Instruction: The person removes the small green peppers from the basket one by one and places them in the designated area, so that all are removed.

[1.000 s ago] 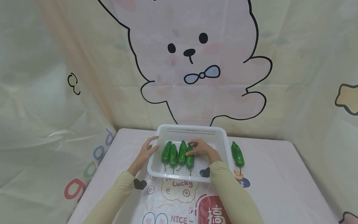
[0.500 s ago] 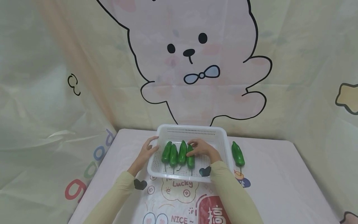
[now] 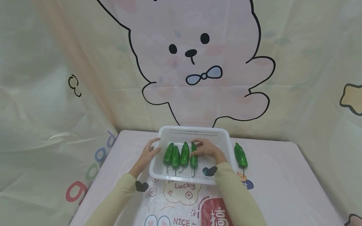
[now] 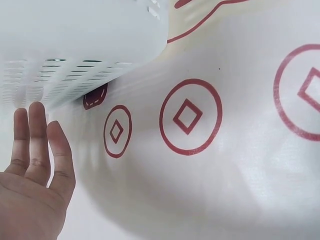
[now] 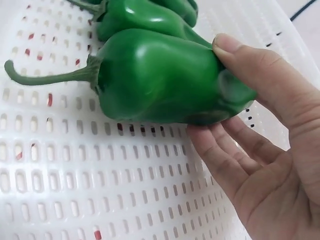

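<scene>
Gripped pepper, position: the green gripped pepper (image 3: pixel 194 161) is inside the white basket (image 3: pixel 181 179), at the right end of a row of four, stalk pointing towards you.
Gripped pepper, change: over the last second you have drawn it slightly to the right; a strip of basket floor now shows between it and the third pepper (image 3: pixel 184 154), where it lay close before.
Meaning: the piece seems under your control and parting from its row; whether you are lifting it or merely straightening it cannot be told.
Row, remainder: the first pepper (image 3: pixel 168 153), second pepper (image 3: pixel 175 157) and third lie side by side, essentially unmoved.
Loose pepper: one loose pepper (image 3: pixel 240 155) lies on the desk (image 3: pixel 282 175), just right of the basket, as before.
Right hand, pose: your right hand (image 3: pixel 207 148) reaches in over the right part of the basket and has shifted right with the pepper.
Right fingers: holding the gripped pepper near its tip, thumb on one side, fingertips on the other.
Left hand, pose: your left hand (image 3: pixel 145 154) is at the basket's left side, unchanged, index finger and thumb at the rim.
Left fingers: spread, holding no pepper; three extend, nearly straight, beside the outer wall in the wrist view.
</scene>
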`<state>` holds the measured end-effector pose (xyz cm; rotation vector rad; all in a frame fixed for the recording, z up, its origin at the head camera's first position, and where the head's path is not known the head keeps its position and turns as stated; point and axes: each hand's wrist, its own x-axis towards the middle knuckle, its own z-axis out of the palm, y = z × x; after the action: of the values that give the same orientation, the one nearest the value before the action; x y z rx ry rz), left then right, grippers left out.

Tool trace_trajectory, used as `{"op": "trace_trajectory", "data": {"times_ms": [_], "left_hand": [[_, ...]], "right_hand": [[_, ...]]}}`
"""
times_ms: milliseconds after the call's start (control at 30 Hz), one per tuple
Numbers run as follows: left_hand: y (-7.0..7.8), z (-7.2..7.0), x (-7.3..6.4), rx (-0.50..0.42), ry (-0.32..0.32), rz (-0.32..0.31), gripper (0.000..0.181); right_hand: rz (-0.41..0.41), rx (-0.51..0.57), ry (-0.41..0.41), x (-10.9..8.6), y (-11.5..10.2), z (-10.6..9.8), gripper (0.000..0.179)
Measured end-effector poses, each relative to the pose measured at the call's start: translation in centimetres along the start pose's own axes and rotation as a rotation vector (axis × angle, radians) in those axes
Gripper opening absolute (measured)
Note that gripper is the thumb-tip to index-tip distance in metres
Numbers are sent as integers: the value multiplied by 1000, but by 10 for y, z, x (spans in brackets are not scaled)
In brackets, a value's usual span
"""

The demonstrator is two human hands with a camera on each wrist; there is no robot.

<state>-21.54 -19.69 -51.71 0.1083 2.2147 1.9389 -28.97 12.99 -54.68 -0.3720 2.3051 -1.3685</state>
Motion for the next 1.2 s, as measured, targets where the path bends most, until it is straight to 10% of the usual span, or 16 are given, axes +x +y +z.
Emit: {"op": "trace_trajectory", "data": {"times_ms": [333, 700, 1200], "left_hand": [[-1, -1, 0, -22, -18, 6, 57], [-2, 0, 1, 17, 8, 26, 56], [0, 0, 0, 42, 44, 31, 54]], "right_hand": [[-5, 156, -12, -1, 6, -10, 74], [-34, 631, -85, 0, -5, -19, 70], [-38, 670, -91, -6, -29, -30, 70]]}}
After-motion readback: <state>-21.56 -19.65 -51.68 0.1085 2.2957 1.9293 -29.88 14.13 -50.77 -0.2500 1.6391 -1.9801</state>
